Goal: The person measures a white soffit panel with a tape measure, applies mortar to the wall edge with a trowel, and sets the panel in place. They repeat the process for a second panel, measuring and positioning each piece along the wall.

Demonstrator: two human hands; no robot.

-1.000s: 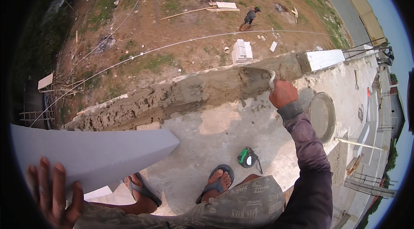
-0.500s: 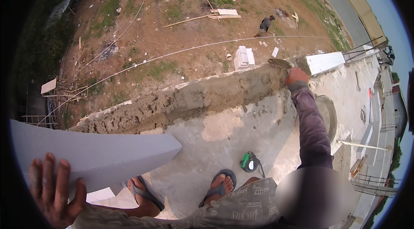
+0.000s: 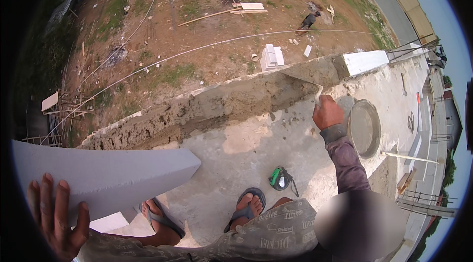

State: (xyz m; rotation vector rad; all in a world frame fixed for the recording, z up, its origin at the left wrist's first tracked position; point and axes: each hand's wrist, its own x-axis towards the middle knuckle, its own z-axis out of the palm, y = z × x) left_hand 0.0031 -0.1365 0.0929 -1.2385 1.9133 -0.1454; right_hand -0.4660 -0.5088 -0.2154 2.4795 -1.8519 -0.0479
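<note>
Concrete (image 3: 236, 178): basin (image 3: 378, 129), tape measure (image 3: 280, 178); right hand (image 3: 328, 114) grips trowel (image 3: 320, 94), left hand (image 3: 58, 217) splayed on block (image 3: 113, 171)

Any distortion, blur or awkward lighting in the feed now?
Head view: fisheye curvature bows the top edge of the long pale-grey rectangular block; head view: a round blur hides part of the dark purple fabric sleeve, while the right hand reads clearly; head view: bright sun and shade patch the flat grey concrete slab.

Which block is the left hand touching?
The large grey block at lower left, with the left hand against it. The white block at the right end of the mortar bed and the white stack on the ground are untouched.
</note>
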